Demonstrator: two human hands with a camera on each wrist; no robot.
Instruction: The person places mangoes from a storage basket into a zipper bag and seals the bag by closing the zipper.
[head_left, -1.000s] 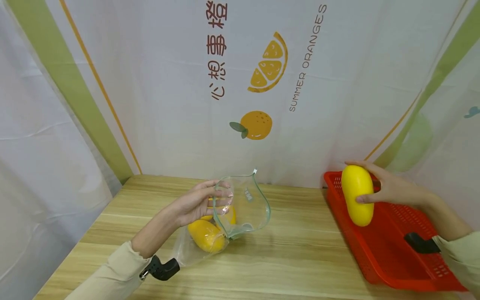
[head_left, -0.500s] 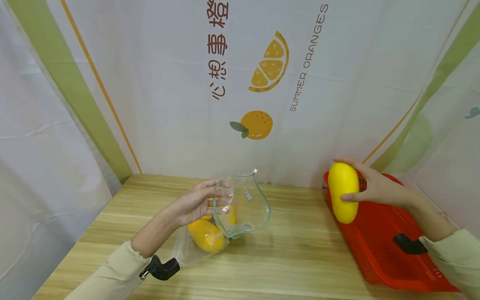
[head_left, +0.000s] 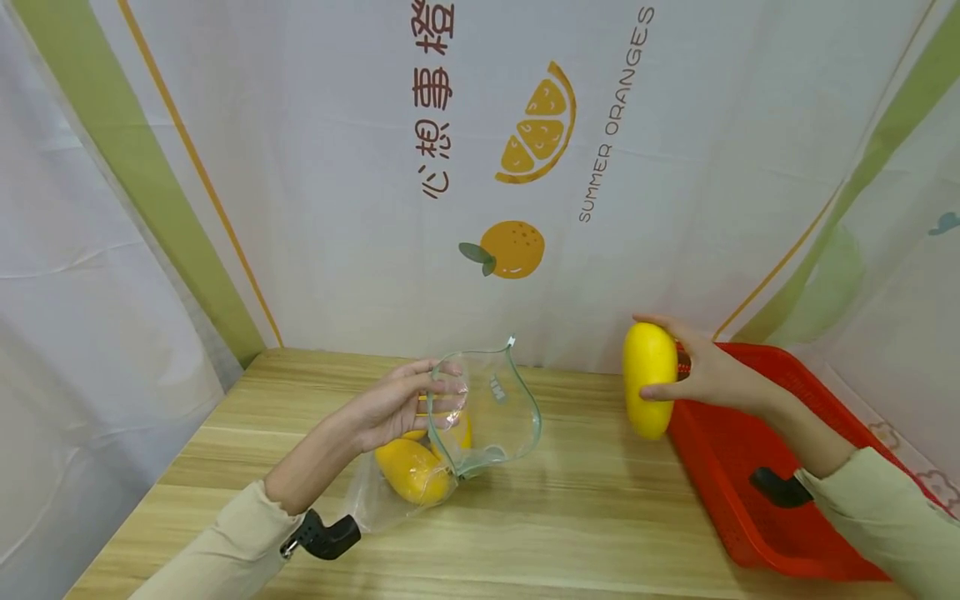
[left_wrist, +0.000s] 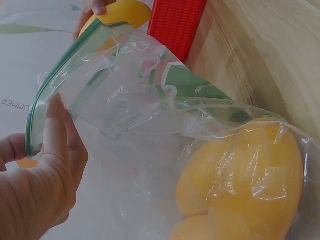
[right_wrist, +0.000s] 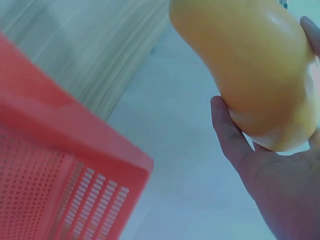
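My left hand [head_left: 397, 407] pinches the green zip edge of a clear zip bag [head_left: 501, 417], thumb outside and fingers inside its mouth. The bag's mouth gapes towards the right. Inside its lower part lie several yellow mangoes [left_wrist: 255, 180], smooth and rounded, partly hidden by the hand in the head view. My right hand [head_left: 712, 371] grips another yellow mango [head_left: 649, 382] between thumb and fingers, holding it upright in the air just left of the basket. In the right wrist view this mango [right_wrist: 255, 65] rests against the fingers and palm.
A red plastic basket [head_left: 705, 492] with perforated walls stands at the right of the wooden table [head_left: 585, 517], under my right forearm. Behind the table hangs a white curtain [head_left: 337, 208] printed with oranges and lettering.
My right hand has carried the mango leftward from over the basket to beyond its left rim. The left hand and the bag have stayed in place.
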